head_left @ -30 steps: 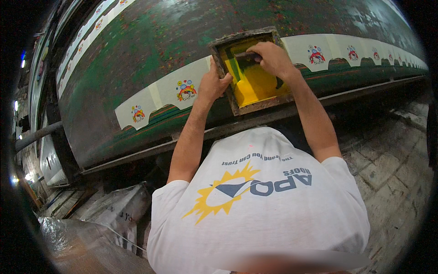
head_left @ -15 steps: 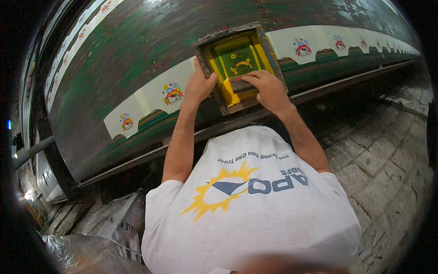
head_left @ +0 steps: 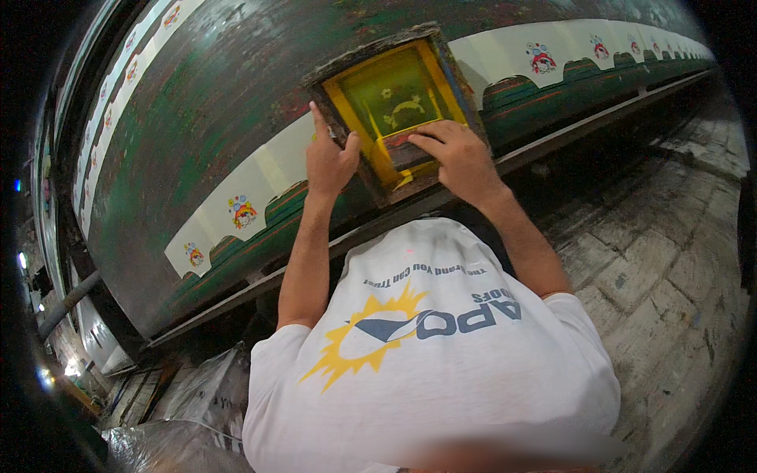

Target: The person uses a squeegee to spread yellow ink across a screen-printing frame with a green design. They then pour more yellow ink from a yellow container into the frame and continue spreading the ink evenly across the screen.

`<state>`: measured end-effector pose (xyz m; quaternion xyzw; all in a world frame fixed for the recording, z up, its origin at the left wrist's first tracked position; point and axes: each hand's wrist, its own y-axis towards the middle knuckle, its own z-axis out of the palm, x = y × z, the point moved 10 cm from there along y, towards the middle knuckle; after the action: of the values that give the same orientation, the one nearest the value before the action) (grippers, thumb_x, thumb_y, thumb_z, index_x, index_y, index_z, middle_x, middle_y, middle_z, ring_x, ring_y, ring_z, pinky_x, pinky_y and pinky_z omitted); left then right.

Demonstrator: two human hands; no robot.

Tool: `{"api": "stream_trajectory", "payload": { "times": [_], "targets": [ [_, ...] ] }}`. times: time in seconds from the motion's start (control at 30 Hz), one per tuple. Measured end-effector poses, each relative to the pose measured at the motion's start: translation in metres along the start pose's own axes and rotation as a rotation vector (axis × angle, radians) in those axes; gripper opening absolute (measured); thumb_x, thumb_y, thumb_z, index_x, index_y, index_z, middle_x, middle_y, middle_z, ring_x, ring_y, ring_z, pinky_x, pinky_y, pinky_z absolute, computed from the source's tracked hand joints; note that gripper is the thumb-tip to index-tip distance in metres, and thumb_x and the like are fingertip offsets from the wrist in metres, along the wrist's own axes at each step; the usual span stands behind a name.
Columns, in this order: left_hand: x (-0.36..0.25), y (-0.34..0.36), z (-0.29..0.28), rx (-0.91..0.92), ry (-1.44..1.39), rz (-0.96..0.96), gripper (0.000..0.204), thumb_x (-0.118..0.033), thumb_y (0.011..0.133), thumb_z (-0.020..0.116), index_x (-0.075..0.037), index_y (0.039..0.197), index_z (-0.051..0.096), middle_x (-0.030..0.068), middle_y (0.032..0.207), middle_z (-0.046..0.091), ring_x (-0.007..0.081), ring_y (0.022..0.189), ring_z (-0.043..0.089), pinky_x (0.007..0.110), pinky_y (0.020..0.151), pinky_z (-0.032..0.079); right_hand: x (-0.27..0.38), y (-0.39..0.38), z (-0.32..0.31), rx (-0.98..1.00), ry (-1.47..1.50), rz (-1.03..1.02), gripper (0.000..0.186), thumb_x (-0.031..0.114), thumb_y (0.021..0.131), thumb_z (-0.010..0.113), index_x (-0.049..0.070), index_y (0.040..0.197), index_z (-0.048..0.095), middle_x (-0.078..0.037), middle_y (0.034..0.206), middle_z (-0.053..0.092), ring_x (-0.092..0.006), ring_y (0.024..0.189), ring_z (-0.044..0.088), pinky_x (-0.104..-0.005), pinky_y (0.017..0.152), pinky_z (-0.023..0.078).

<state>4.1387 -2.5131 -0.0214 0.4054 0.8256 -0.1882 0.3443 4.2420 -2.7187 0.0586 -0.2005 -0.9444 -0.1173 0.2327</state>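
A wooden screen-printing frame (head_left: 371,52) with yellow-edged green mesh (head_left: 394,87) is over a pale scalloped strip (head_left: 288,154) on a long dark table. Its far end looks raised off the strip. My left hand (head_left: 331,164) is at the frame's left side, index finger stretched along the wood and thumb against its edge; the other fingers are mostly hidden. Inside the frame, my right hand (head_left: 465,162) grips a reddish-brown squeegee (head_left: 397,140) near the close end. Yellow ink (head_left: 404,177) lies beside the squeegee. A small pattern shows in the mesh.
Colourful printed motifs (head_left: 243,211) repeat along the strip on both sides. The table surface (head_left: 213,118) is stained green and red, with a rail (head_left: 544,150) along its near edge. Plastic-wrapped bundles (head_left: 177,437) lie at lower left. Paved floor (head_left: 631,260) extends at right.
The frame appears larger and its far end seems lifted from the strip. My left thumb has slipped back to the frame's edge. The squeegee stays near the close end.
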Motion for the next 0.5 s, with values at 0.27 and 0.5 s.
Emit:
{"api": "stream_trajectory", "payload": {
  "times": [0.27,0.5],
  "targets": [
    [-0.057,0.034,0.08,0.03,-0.041,-0.069,0.1,-0.026,0.094,0.071,0.012,0.167,0.013,0.0173,0.074,0.073,0.0298,0.062,0.071,0.043,0.059,0.055,-0.093,-0.019,-0.048,-0.021,0.013,-0.028,0.042,-0.003,0.085,0.069,0.01,0.124,0.076,-0.008,0.125,0.071,-0.0307,0.122,0.065,-0.0447,0.108,0.053],
    [-0.05,0.043,0.091,0.034,-0.102,-0.03,0.096,-0.025,0.094,0.07,0.007,0.168,0.018,0.0185,0.099,0.078,0.0277,0.073,0.076,0.04,0.067,0.06,-0.103,-0.017,-0.043,0.063,0.015,-0.048,0.046,-0.006,0.086,0.067,0.009,0.128,0.075,-0.009,0.124,0.071,-0.0298,0.12,0.065,-0.0429,0.105,0.054]
  ]
}}
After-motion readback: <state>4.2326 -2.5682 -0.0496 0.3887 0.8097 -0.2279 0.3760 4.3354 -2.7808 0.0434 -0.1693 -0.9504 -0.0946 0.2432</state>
